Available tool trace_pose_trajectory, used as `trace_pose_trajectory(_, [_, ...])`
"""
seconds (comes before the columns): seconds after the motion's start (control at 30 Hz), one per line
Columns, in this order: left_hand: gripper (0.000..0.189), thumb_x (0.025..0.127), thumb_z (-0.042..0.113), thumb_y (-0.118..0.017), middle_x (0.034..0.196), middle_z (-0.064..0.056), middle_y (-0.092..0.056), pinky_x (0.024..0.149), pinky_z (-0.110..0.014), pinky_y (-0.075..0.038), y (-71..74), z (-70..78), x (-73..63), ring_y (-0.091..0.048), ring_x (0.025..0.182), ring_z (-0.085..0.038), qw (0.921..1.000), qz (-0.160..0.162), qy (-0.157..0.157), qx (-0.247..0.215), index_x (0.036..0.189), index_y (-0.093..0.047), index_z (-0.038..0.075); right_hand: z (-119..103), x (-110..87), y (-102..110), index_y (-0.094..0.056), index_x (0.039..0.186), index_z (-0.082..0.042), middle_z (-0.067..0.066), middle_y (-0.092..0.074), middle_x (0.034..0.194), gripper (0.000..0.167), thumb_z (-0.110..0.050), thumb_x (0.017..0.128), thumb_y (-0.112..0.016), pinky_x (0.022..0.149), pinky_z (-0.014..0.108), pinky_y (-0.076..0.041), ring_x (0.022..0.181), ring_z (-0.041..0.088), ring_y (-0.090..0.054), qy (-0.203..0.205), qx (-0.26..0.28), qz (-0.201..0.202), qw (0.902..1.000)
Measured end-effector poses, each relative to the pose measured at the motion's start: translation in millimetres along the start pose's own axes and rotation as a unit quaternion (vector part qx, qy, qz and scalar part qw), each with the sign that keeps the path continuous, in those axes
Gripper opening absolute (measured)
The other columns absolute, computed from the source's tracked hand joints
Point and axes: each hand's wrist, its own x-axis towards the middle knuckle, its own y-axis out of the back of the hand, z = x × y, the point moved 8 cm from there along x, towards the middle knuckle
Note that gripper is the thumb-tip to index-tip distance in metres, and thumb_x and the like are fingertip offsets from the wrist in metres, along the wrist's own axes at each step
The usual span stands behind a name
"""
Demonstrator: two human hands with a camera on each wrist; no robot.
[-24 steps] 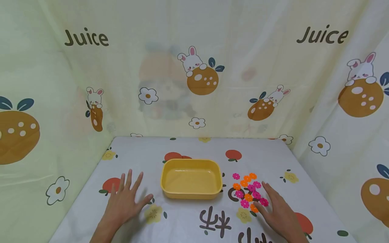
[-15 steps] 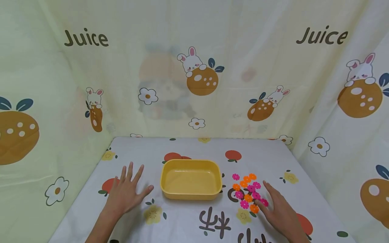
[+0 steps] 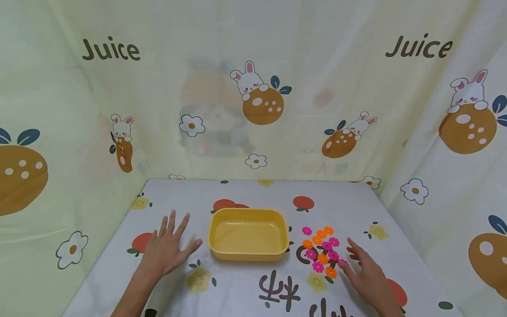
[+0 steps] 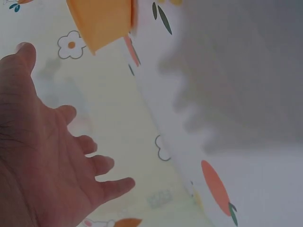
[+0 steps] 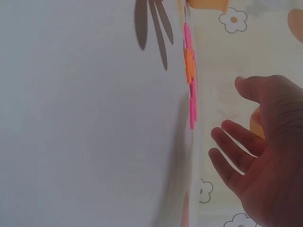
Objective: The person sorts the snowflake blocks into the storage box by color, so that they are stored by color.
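Note:
A shallow yellow plastic basin (image 3: 248, 256) stands in the middle of the table in the head view. To its right lies a loose group of small flower-shaped pieces, some orange (image 3: 323, 259) and some pink (image 3: 318, 267). Left of the basin, my left hand (image 3: 164, 253) hovers with fingers spread, holding nothing; its palm shows in the left wrist view. My right hand (image 3: 368, 277) is just right of the flower pieces, thumb and fingers apart and a little bent, with nothing held. One pink piece is partly hidden behind the right thumb.
A white cloth (image 3: 229, 290) printed with fruit, flowers and dark characters covers the table. Pale yellow curtains (image 3: 158, 88) with rabbit and orange prints hang behind it and at both sides. A small dark object (image 3: 150, 313) shows near my left forearm.
My left hand has shifted slightly forward and to the right. My right hand has drawn a little to the right, its fingers bending more. The basin and flower pieces stay in place.

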Motion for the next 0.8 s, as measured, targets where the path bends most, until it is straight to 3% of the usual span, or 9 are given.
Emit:
trace_pose_trajectory(0.5, [0.095, 0.100, 0.077, -0.050, 0.177, -0.028, -0.013, 0.121, -0.078, -0.026, -13.1, -0.7, 1.8, -0.017, 0.161, -0.054, 0.9991, -0.039, 0.017, 0.002, 0.172, -0.028, 0.018, 22, 4.9, -11, -0.039, 0.161, 0.002, 0.032, -0.067, 0.133, 0.080, -0.009, 0.094, -0.082, 0.103, 0.063, -0.056, 0.117, 0.048, -0.067, -0.036, 0.036, -0.018, 0.9985])
trace_pose_trajectory(0.8, [0.098, 0.099, 0.082, -0.045, 0.176, -0.029, -0.016, 0.120, -0.078, -0.029, -10.8, -2.8, -4.2, -0.021, 0.160, -0.055, 0.9997, -0.024, 0.003, -0.008, 0.171, -0.031, 0.017, 34, 5.9, -23, -0.048, 0.157, 0.000, 0.025, -0.070, 0.128, 0.077, -0.015, 0.092, -0.086, 0.103, 0.062, -0.057, 0.114, 0.042, -0.065, -0.050, 0.028, -0.032, 0.9978])
